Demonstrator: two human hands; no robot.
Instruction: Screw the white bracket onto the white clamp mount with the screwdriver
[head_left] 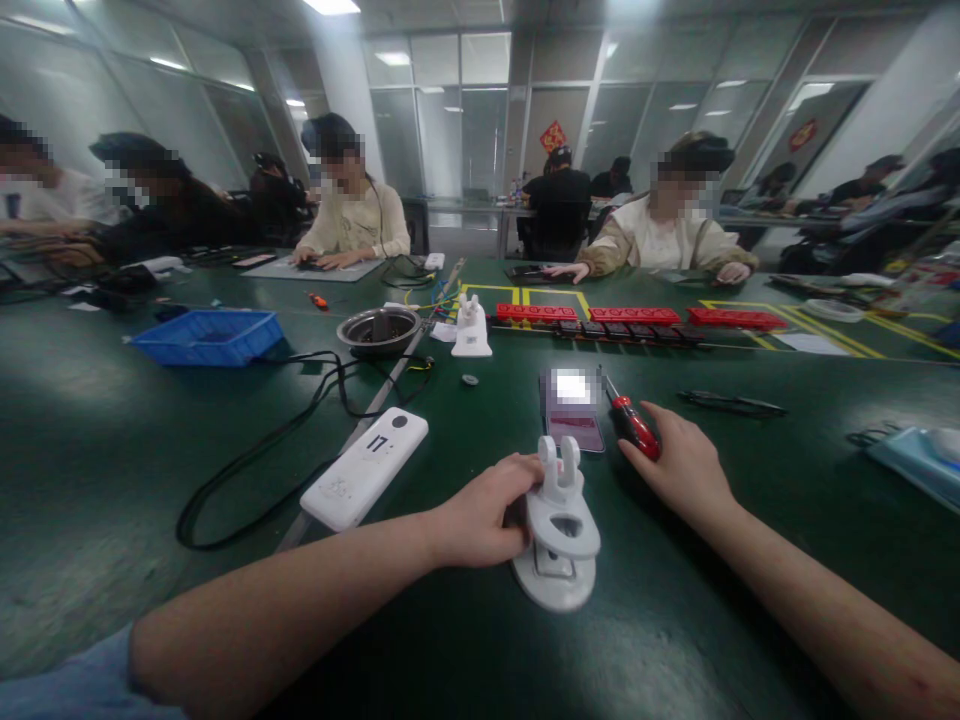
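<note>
My left hand grips a white plastic bracket from its left side. The bracket has a rounded base, a ring-shaped middle part and two upright prongs, and it stands on the green table. To its right, my right hand has thumb and index finger around the handle of a red and black screwdriver. The shaft points away from me, up and to the left. Between the two hands, just beyond the bracket, lies a phone with a partly blurred screen.
A white power bank with a black cable lies left. Beyond are a blue tray, a metal bowl, another white bracket and red strips. Black tweezers and a light-blue packet lie right. People sit across the table.
</note>
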